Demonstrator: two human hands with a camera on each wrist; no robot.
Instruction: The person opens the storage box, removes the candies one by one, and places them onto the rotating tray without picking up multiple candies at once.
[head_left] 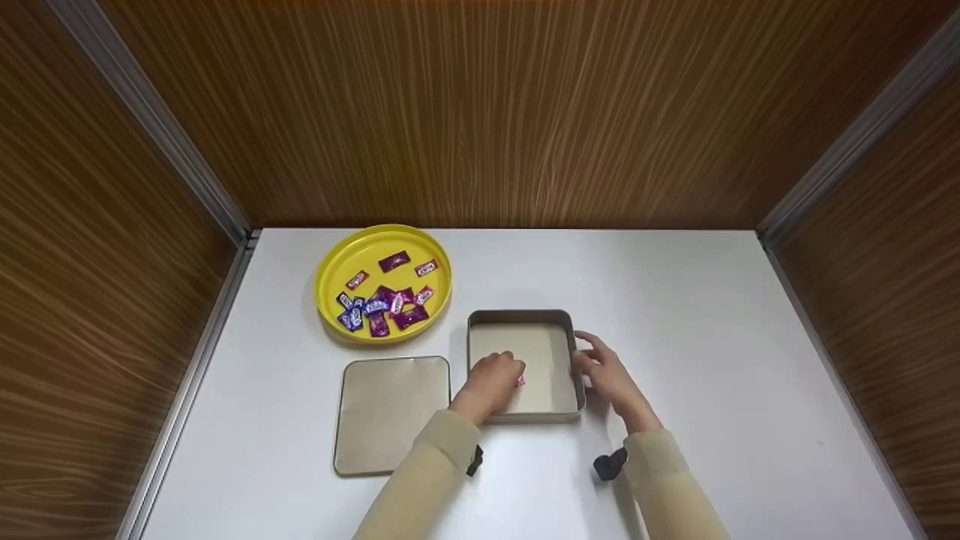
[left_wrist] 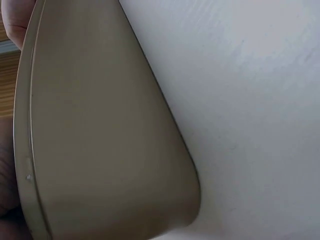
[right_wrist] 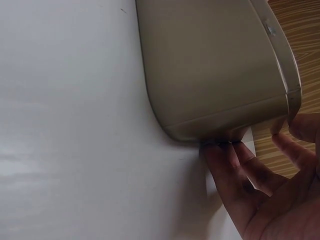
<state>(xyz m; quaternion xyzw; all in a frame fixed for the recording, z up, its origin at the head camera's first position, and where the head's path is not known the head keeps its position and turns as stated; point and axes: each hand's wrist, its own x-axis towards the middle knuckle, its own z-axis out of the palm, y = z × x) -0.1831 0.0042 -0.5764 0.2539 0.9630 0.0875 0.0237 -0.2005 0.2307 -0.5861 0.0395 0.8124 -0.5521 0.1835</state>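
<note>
A square beige metal tin (head_left: 525, 418), without its lid, stands in the middle of the white table. My left hand (head_left: 491, 382) reaches into it over the near-left side, fingers curled down around a small pink-wrapped candy (head_left: 520, 381). Most of that candy is hidden by the fingers. My right hand (head_left: 611, 379) holds the tin at its right side. In the right wrist view, the fingers (right_wrist: 227, 167) touch the outer wall low down, while the thumb is up at the rim. The left wrist view mainly shows the tin's outer wall (left_wrist: 105, 120).
A round yellow tray (head_left: 326, 289) with several purple, blue and red wrapped candies stands at the back left. The flat beige lid (head_left: 390, 412) lies left of the tin, partly under the left sleeve. Wood-grain panels (head_left: 495, 112) wall the table at back and sides.
</note>
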